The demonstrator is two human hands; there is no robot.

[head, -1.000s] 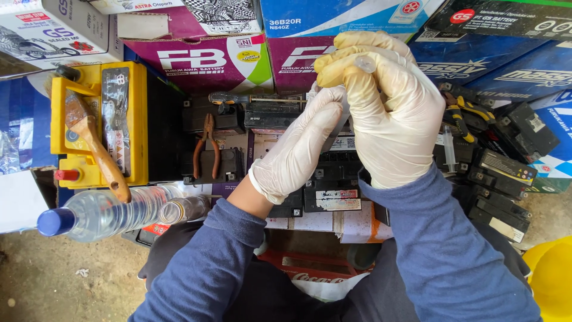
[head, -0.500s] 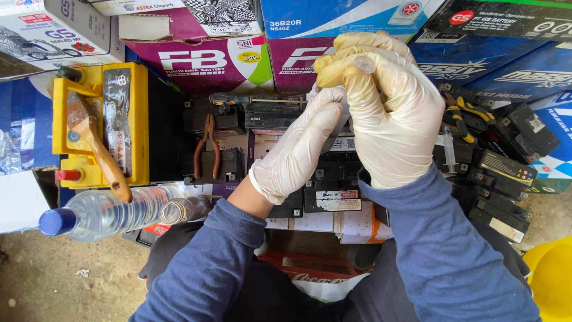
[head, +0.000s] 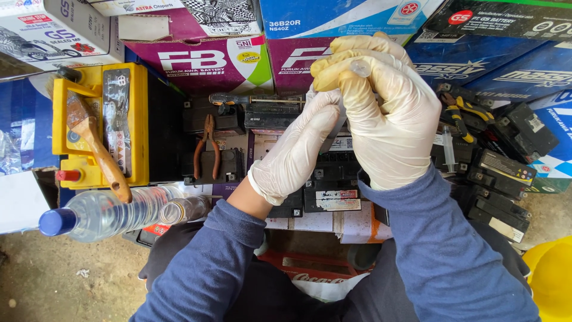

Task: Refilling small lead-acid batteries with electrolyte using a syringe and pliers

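Both hands wear pale rubber gloves and are raised together over a row of small black batteries [head: 330, 179]. My right hand [head: 387, 113] is closed in a fist around a small clear plastic tube [head: 360, 67]; only its round end shows between the fingers. Pressed against the right hand from the left, my left hand [head: 295, 152] closes its fingertips on the lower part of the same item, which is mostly hidden. A thin grey strip [head: 338, 126] shows between the two hands.
A yellow battery [head: 98, 119] with a worn brush [head: 98, 149] on it stands at left. A blue-capped water bottle [head: 101, 213], orange-handled pliers [head: 207, 146], a screwdriver [head: 250, 99], a syringe [head: 448, 149], yellow-handled cutters [head: 463, 110] and cardboard boxes [head: 202, 56] surround the batteries.
The right hand has edged very slightly to the left; the grip of both hands is the same.
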